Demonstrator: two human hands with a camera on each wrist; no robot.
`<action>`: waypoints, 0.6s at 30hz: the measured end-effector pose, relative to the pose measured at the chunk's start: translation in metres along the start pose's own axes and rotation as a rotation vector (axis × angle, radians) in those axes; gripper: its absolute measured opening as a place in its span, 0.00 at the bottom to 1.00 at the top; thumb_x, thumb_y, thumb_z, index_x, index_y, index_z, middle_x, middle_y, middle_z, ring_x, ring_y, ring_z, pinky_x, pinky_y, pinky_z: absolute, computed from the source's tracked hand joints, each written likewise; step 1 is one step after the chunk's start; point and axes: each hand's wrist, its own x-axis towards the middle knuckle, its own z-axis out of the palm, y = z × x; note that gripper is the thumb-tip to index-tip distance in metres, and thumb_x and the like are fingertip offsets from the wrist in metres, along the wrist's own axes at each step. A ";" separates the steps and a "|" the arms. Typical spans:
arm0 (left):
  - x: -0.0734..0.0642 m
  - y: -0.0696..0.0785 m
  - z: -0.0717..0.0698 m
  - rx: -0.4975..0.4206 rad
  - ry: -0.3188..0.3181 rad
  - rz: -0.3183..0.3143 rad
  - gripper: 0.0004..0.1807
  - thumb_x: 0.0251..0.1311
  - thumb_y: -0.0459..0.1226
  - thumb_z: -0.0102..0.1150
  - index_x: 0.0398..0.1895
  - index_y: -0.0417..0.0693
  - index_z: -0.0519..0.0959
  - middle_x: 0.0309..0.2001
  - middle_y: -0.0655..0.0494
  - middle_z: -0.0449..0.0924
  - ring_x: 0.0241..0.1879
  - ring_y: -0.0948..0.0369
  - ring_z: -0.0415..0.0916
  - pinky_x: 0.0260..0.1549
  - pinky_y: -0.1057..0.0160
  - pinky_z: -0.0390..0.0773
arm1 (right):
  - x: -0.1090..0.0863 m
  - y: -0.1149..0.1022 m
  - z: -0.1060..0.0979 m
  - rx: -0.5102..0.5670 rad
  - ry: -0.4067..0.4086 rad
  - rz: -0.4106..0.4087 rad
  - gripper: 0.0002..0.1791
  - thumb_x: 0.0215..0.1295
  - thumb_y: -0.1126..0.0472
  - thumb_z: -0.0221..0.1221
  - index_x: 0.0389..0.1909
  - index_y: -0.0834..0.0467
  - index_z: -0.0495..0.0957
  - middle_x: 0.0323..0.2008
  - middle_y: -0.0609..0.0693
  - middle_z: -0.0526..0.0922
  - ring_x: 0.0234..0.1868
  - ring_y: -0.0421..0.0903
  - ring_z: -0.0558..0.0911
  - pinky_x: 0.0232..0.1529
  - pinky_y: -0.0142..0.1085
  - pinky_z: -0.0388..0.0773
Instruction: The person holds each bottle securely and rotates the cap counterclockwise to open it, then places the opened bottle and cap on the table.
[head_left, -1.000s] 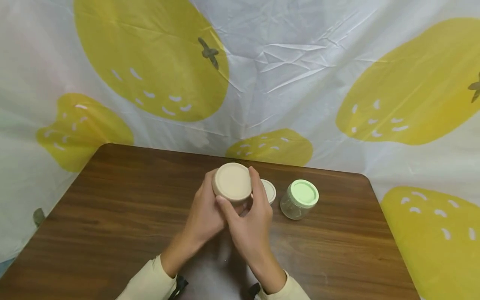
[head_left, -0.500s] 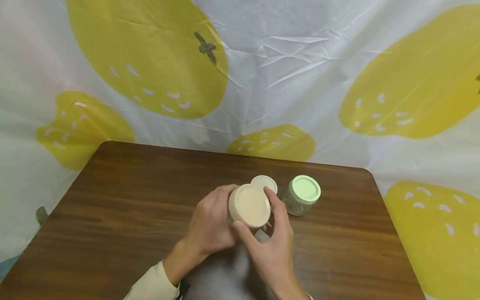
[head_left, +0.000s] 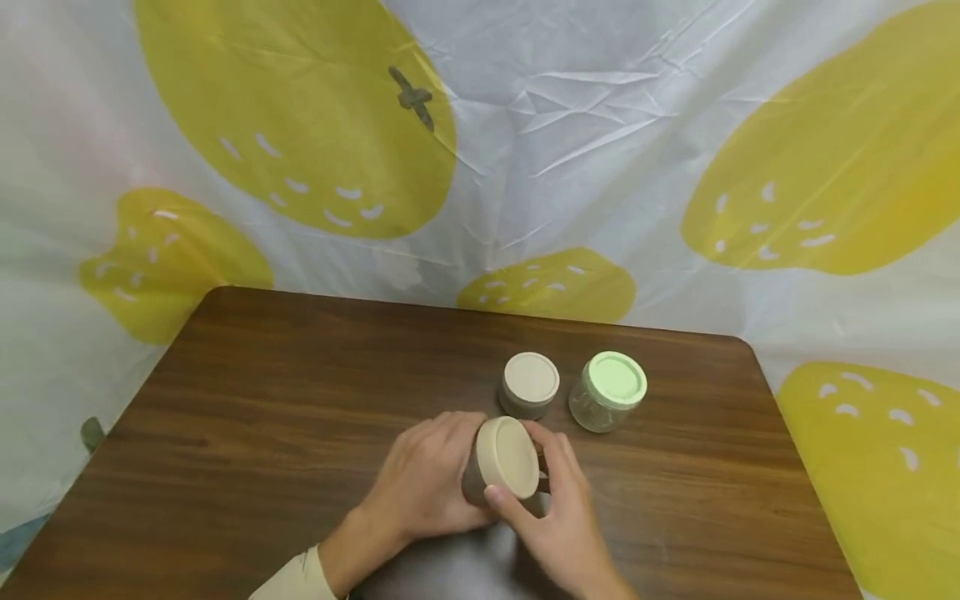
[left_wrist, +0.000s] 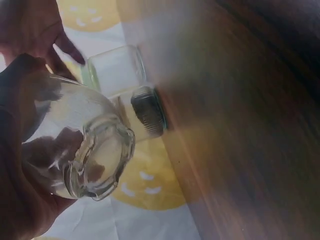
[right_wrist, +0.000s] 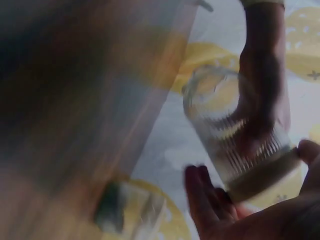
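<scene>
A clear glass jar (left_wrist: 65,107) with a beige lid (head_left: 513,458) is held above the table, tilted so the lid leans to the right. My left hand (head_left: 423,479) grips the jar's glass body from the left. From the right, my right hand (head_left: 562,521) holds the lid by its rim, thumb at the near edge and fingers at the far side. The right wrist view shows ribbed glass on the jar (right_wrist: 212,112) just below the lid. Its base faces the camera in the left wrist view.
Behind the hands on the brown wooden table (head_left: 300,375) stand a jar with an off-white lid (head_left: 532,377) and, to its right, a glass jar with a green lid (head_left: 617,379). A white cloth with yellow fruit prints (head_left: 577,125) hangs behind the table.
Both hands have come down and toward me with the jar, slightly to the right, and its lid now tilts more to the right. The off-white-lidded jar behind has come into full view.
</scene>
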 end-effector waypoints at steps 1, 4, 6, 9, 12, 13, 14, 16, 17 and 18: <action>-0.001 0.000 0.000 0.009 -0.002 -0.005 0.48 0.30 0.62 0.80 0.57 0.47 0.79 0.44 0.59 0.87 0.41 0.62 0.85 0.39 0.61 0.86 | 0.001 0.000 -0.003 -0.021 -0.030 -0.016 0.36 0.65 0.50 0.71 0.73 0.46 0.70 0.53 0.44 0.79 0.51 0.42 0.83 0.43 0.35 0.85; -0.003 0.001 -0.002 0.030 -0.005 -0.019 0.49 0.27 0.61 0.81 0.57 0.48 0.80 0.43 0.60 0.87 0.40 0.63 0.84 0.35 0.62 0.86 | 0.008 -0.003 -0.011 -0.120 -0.090 -0.027 0.30 0.71 0.45 0.65 0.69 0.49 0.73 0.51 0.45 0.82 0.49 0.41 0.85 0.40 0.34 0.85; -0.003 0.002 -0.002 0.040 -0.011 -0.019 0.50 0.24 0.61 0.82 0.57 0.49 0.79 0.44 0.60 0.87 0.40 0.63 0.84 0.33 0.62 0.86 | 0.013 -0.010 -0.015 -0.199 -0.104 0.023 0.26 0.72 0.40 0.62 0.63 0.48 0.76 0.47 0.43 0.84 0.44 0.39 0.85 0.39 0.35 0.83; -0.001 0.004 0.000 0.051 -0.011 0.002 0.50 0.24 0.61 0.81 0.57 0.48 0.79 0.45 0.60 0.87 0.42 0.63 0.86 0.33 0.62 0.87 | 0.021 -0.019 -0.016 -0.368 -0.103 0.110 0.27 0.68 0.30 0.61 0.56 0.45 0.78 0.41 0.42 0.86 0.38 0.40 0.84 0.39 0.39 0.81; 0.001 0.008 0.003 0.067 -0.011 0.018 0.48 0.28 0.61 0.80 0.56 0.48 0.79 0.45 0.59 0.88 0.42 0.62 0.87 0.33 0.61 0.87 | 0.025 -0.025 -0.016 -0.530 -0.114 0.173 0.36 0.63 0.21 0.58 0.55 0.46 0.78 0.40 0.46 0.88 0.36 0.46 0.85 0.35 0.44 0.78; 0.002 0.009 0.005 0.071 -0.009 0.020 0.47 0.28 0.60 0.80 0.56 0.48 0.79 0.44 0.58 0.88 0.42 0.61 0.88 0.33 0.61 0.87 | 0.026 -0.025 -0.016 -0.573 -0.116 0.179 0.38 0.62 0.20 0.57 0.55 0.47 0.78 0.40 0.47 0.88 0.36 0.48 0.85 0.33 0.46 0.77; 0.002 0.010 0.006 0.077 -0.009 0.024 0.47 0.28 0.60 0.80 0.56 0.48 0.79 0.44 0.58 0.88 0.42 0.61 0.88 0.32 0.60 0.87 | 0.026 -0.025 -0.016 -0.609 -0.116 0.181 0.40 0.61 0.19 0.57 0.54 0.49 0.78 0.39 0.49 0.88 0.35 0.50 0.85 0.31 0.47 0.76; 0.003 0.013 0.008 0.085 -0.021 0.028 0.47 0.27 0.60 0.79 0.56 0.48 0.79 0.43 0.59 0.88 0.39 0.61 0.88 0.30 0.60 0.86 | 0.025 -0.023 -0.015 -0.649 -0.109 0.185 0.40 0.61 0.18 0.55 0.52 0.49 0.77 0.37 0.49 0.87 0.33 0.51 0.85 0.29 0.47 0.74; 0.003 0.013 0.008 0.088 -0.028 0.032 0.47 0.27 0.60 0.79 0.56 0.48 0.79 0.42 0.59 0.88 0.38 0.61 0.88 0.29 0.60 0.85 | 0.024 -0.020 -0.014 -0.657 -0.103 0.182 0.40 0.62 0.18 0.54 0.50 0.50 0.77 0.36 0.50 0.87 0.32 0.52 0.85 0.28 0.47 0.74; 0.003 0.014 0.009 0.090 -0.037 0.035 0.47 0.27 0.60 0.79 0.55 0.48 0.79 0.40 0.60 0.87 0.36 0.62 0.87 0.27 0.61 0.84 | 0.023 -0.018 -0.013 -0.655 -0.098 0.179 0.39 0.62 0.18 0.54 0.48 0.50 0.77 0.34 0.50 0.86 0.31 0.52 0.84 0.27 0.46 0.72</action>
